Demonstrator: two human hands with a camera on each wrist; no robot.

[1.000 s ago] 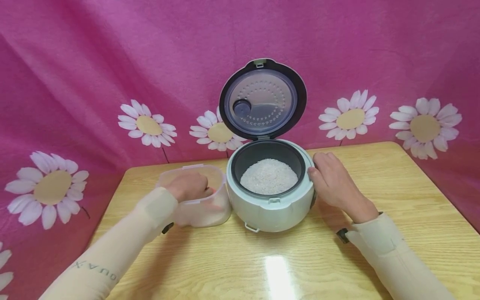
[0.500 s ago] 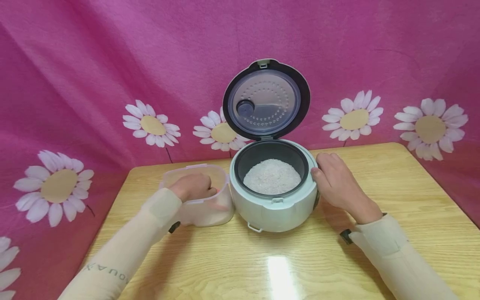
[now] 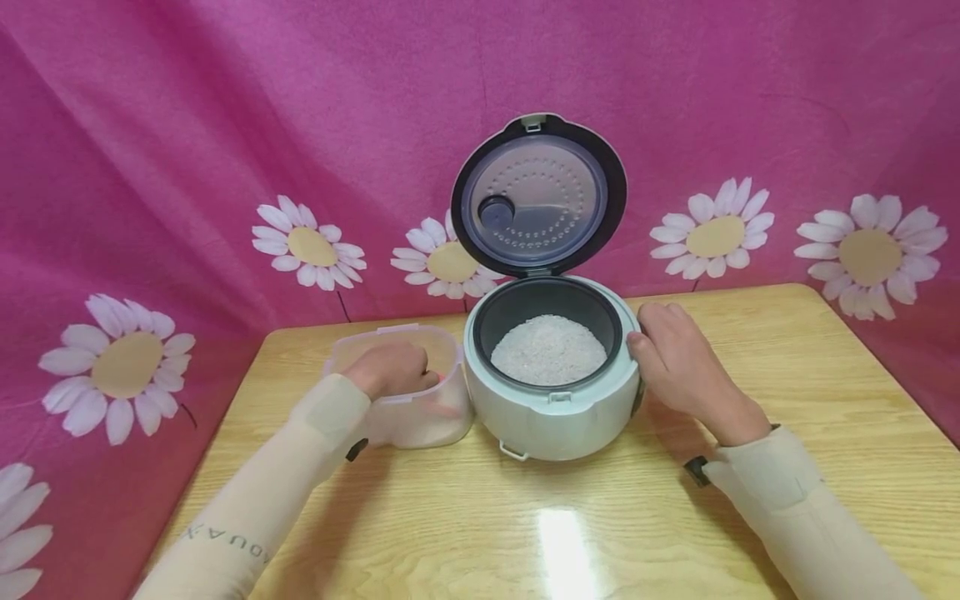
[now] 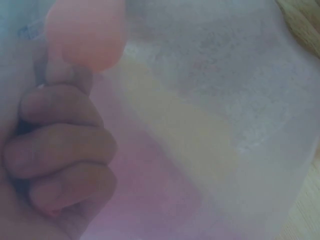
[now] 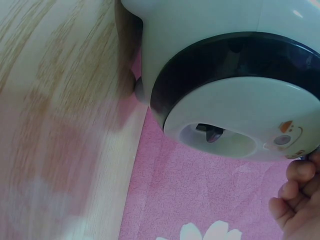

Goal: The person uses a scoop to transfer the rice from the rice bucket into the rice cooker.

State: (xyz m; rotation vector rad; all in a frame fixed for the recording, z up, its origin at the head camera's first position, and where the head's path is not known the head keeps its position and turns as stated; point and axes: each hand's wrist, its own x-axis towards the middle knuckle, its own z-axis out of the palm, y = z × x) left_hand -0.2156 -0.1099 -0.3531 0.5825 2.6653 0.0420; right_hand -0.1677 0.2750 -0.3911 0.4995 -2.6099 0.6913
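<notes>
My left hand (image 3: 390,368) reaches into a translucent plastic container (image 3: 438,425). In the left wrist view its fingers curl around the handle of an orange-pink scoop (image 4: 90,35), with white rice (image 4: 260,120) showing through the container wall. To the container's right stands a pale rice cooker (image 3: 555,429), lid (image 3: 536,196) raised. A mound of rice (image 3: 550,350) lies in its dark inner pot (image 3: 498,312). At the cooker's right side, my right hand (image 3: 678,362) grips the upper edge, thumb at the rim. The right wrist view shows its curled fingers (image 5: 300,172) beside the front panel (image 5: 225,110).
Both the container and the cooker stand on a light wooden table (image 3: 450,517), the container close against the cooker's left side. A pink cloth (image 3: 337,100) with large daisies hangs behind and to the sides. The raised lid stands near it.
The whole head view has shifted, so everything appears slightly farther right. My left hand stays in the container and my right hand stays at the cooker's edge.
</notes>
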